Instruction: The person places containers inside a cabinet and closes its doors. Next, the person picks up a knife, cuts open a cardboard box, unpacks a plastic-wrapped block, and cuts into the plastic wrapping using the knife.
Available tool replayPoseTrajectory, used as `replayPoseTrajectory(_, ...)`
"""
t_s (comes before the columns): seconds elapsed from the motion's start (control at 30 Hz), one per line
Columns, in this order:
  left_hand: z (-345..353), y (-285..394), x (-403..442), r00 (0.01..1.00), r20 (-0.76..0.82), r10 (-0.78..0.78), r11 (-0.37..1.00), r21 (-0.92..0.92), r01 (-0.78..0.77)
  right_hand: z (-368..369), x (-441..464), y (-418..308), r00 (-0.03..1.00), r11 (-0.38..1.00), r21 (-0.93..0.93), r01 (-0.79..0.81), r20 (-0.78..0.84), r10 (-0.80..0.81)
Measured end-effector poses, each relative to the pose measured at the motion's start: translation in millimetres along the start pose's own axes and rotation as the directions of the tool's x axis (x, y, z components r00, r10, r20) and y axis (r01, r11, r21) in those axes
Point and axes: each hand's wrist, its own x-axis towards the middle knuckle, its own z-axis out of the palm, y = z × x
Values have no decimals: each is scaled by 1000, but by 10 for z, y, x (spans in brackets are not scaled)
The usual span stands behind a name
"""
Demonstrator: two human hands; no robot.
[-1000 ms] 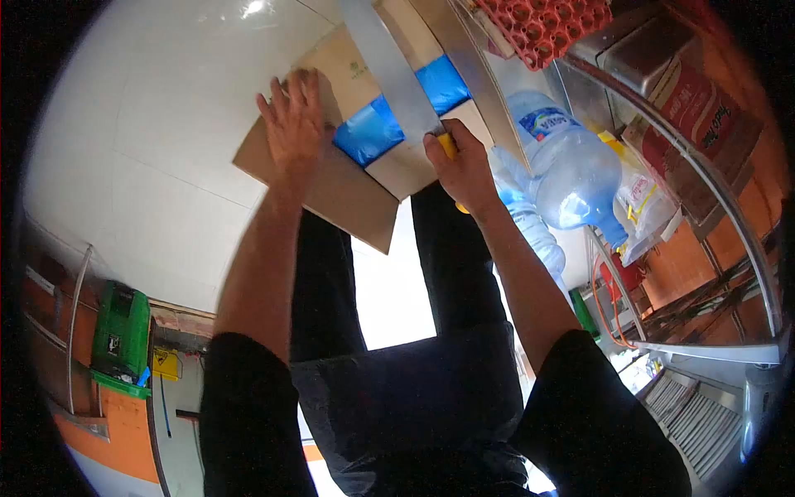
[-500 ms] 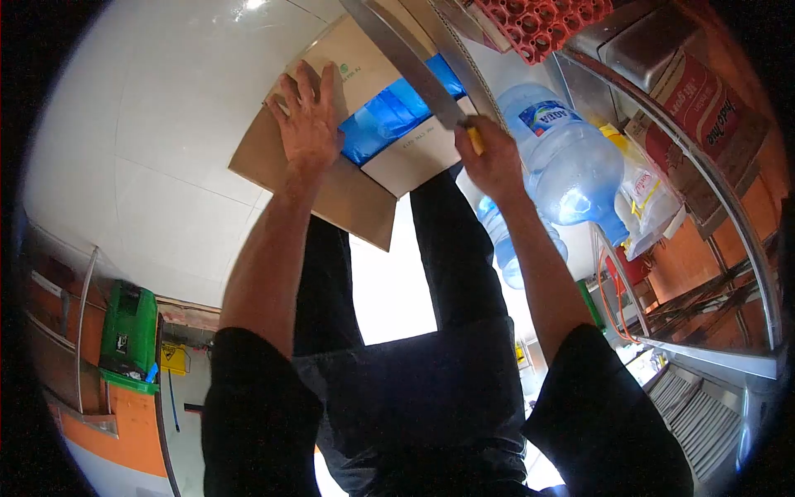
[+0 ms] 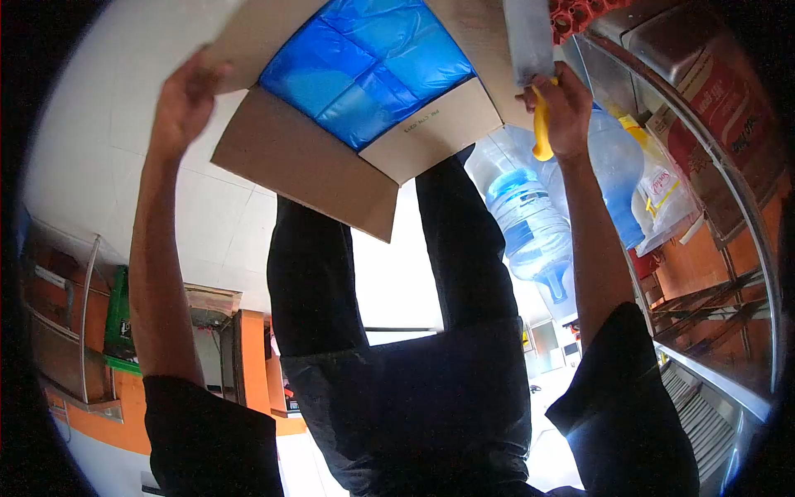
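Observation:
A cardboard box [image 3: 310, 170] stands open in front of me with its flaps folded outward. Inside lie blue plastic-wrapped packs [image 3: 368, 70], pressed side by side. My left hand [image 3: 186, 108] has its fingers closed on the edge of the left flap [image 3: 257, 41], somewhat blurred. In my right hand [image 3: 567, 112] is a large knife [image 3: 530, 37] with a yellow handle, its broad blade pointing away from me. The knife is beside the right flap [image 3: 476, 41]; whether it touches the cardboard I cannot tell.
Clear blue water bottles [image 3: 534, 215] lie on the floor to the right. Beyond them are a plastic bag [image 3: 662, 199], a printed carton [image 3: 716, 124] and a metal rack [image 3: 720, 166]. Red egg trays [image 3: 580, 16] sit at the upper right, and a green bin [image 3: 120, 319] stands left.
The flaps have been spread apart, showing more of the blue packs. My left hand moved left with its flap; my right hand moved up and right with the knife.

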Motion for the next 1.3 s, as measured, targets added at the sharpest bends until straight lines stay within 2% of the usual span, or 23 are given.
replayPoseTrajectory(0.03, -7, -160, 93, 990, -137, -9, 999, -34, 4, -26, 46, 27, 1000, 1000, 9, 15, -8, -15)
replayPoseTrajectory(0.1, -71, -316, 391, 938, -232, -257, 948, 130, 292, -89, 138, 92, 999, 999, 23, 44, -24, -44)
replayPoseTrajectory(0.2, 262, -955, 900, 903, -242, -355, 800, 420, 427, -144, 167, 155, 997, 987, -137, 80, 26, -77)
replayPoseTrajectory(0.27, 252, -986, 960, 838, -164, -520, 824, 163, 543, -100, 216, 97, 998, 970, -233, 66, 21, -63)
replayPoseTrajectory(0.33, 155, -891, 886, 826, -48, -561, 828, -19, 561, -39, 115, 4, 999, 958, -284, -32, -6, 31)
replayPoseTrajectory(0.4, 167, -720, 651, 924, -196, -329, 888, 270, 373, -84, 38, 86, 999, 948, -319, -7, 36, 20)
replayPoseTrajectory(0.43, 179, -631, 534, 950, -255, -177, 866, 418, 274, -86, 69, 109, 998, 942, -334, 25, 58, -7)
replayPoseTrajectory(0.47, 400, -376, 161, 926, -364, 103, 962, 274, 1, -4, 20, 34, 999, 938, -343, -43, 1, 46)
replayPoseTrajectory(0.5, 636, 251, -181, 916, -395, -70, 991, 76, 109, 55, -15, -9, 1000, 935, -354, -29, -4, 30)
replayPoseTrajectory(0.53, 964, 344, -496, 934, -355, -46, 973, 195, 122, 105, -47, -33, 1000, 931, -365, -18, -8, 16)
replayPoseTrajectory(0.57, 1205, 664, -771, 969, -192, -155, 987, 21, 162, 138, -73, -41, 1000, 926, -376, -9, -12, 4)
replayPoseTrajectory(0.6, 1505, 618, -1024, 1000, -7, 18, 985, 171, -17, 156, -95, -35, 1000, 932, -361, 11, 1, -11)
replayPoseTrajectory(0.63, 1785, 842, -1177, 946, 196, -257, 964, 127, 236, 184, -114, -44, 1000, 940, -341, 9, 3, -8)
replayPoseTrajectory(0.7, 2170, 1045, -1335, 940, 224, -257, 912, 378, 159, 223, -162, -18, 1000, 951, -310, -4, 3, 5)
replayPoseTrajectory(0.8, 2645, 1175, -1441, 972, -85, -217, 871, 432, 232, 194, -201, -8, 999, 912, -411, 9, 40, 8)
replayPoseTrajectory(0.9, 2523, 1330, -1293, 874, -69, -481, 825, 302, 478, 223, -236, -83, 998, 921, -390, 23, 66, 3)
replayPoseTrajectory(0.93, 2457, 1310, -1291, 880, -89, -467, 846, 244, 474, 239, -238, -98, 998, 927, -374, 33, 70, -7)
replayPoseTrajectory(1.0, 2297, 1268, -1378, 920, 63, -386, 875, 339, 344, 229, -296, -115, 997, 937, -345, 47, 76, -22)
replayPoseTrajectory(1.03, 2252, 1298, -1447, 927, 144, -347, 885, 377, 273, 208, -311, -165, 995, 915, -401, 48, 99, -9)
replayPoseTrajectory(1.13, 2360, 1485, -1912, 911, 187, -368, 919, 225, 325, 147, -480, -275, 988, 862, -507, 20, 142, 61)
replayPoseTrajectory(1.17, 2547, 1507, -2173, 991, 21, -135, 970, 205, 128, 129, -545, -320, 986, 863, -505, 1, 147, 84)
replayPoseTrajectory(1.23, 2682, 1794, -2431, 960, 166, -226, 974, 48, 221, 98, -661, -368, 980, 874, -486, -7, 169, 102)
replayPoseTrajectory(1.3, 2847, 2056, -2568, 939, 185, -288, 944, 219, 247, 56, -782, -295, 976, 893, -450, 5, 197, 94)
